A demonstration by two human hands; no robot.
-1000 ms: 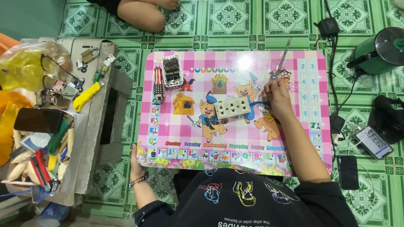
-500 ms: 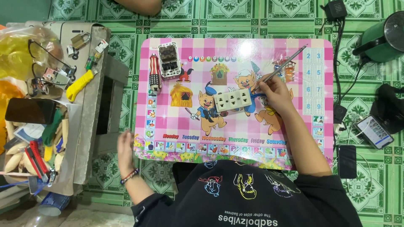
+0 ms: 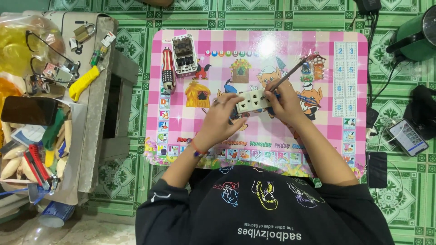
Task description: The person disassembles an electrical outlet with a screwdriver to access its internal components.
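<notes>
Socket strip (image 3: pixel 253 100) gripped by both hands; right (image 3: pixel 285 105) also pinches screwdriver (image 3: pixel 287 77).

**Around the pink table**

A pink checked table (image 3: pixel 345 136) with cartoon animals fills the middle of the frame, on a green patterned tile floor (image 3: pixel 136 181). At its upper left lie a red-handled screwdriver (image 3: pixel 168 70) and an opened socket (image 3: pixel 184 54). On the left, a yellow-handled tool (image 3: pixel 84 83) and a padlock (image 3: pixel 84 32). At right, a phone (image 3: pixel 408 137); upper right, a green kettle (image 3: pixel 415 38).
</notes>
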